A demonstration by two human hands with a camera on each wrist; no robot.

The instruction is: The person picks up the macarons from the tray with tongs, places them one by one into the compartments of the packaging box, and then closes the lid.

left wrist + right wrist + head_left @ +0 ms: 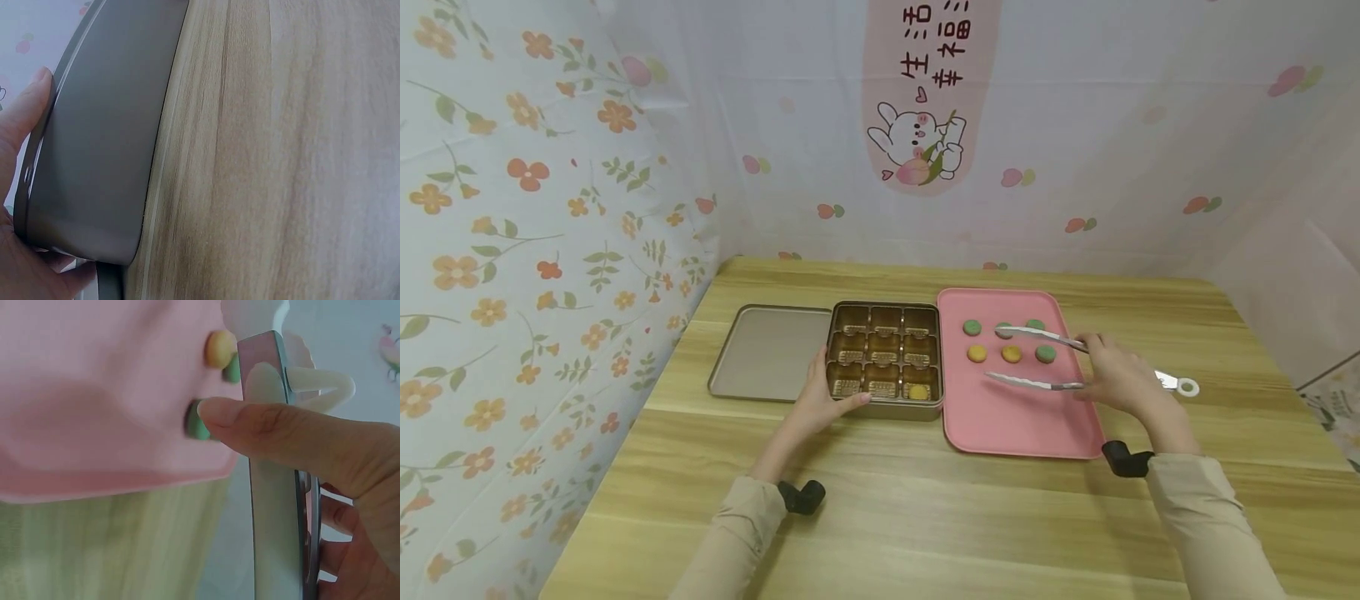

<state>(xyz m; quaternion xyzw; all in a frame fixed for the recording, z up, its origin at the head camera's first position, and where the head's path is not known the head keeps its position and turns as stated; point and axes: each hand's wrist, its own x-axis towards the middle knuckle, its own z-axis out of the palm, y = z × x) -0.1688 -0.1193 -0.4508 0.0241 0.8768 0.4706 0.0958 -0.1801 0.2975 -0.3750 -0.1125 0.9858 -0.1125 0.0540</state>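
Note:
My left hand (822, 400) holds the near left corner of a dark gold tin (887, 410), its thumb on the front rim and its fingers along the left side. Inside, the tin has several square compartments; a yellow round cookie (918, 392) lies in the near right one. My right hand (1116, 375) grips a pair of metal tongs (1033, 383) with white handle parts (272, 519). The tongs' arms are spread apart over the pink tray (1000, 425), with nothing pinched between the tips. On that tray are several green round cookies (972, 327) and two yellow ones (1011, 354).
Left of the tin lies a flat metal lid (771, 350), close against it. The pink tray stands directly at the tin's right side. All are on a wooden table (925, 517), with a patterned cloth (820, 167) hanging behind and at the left.

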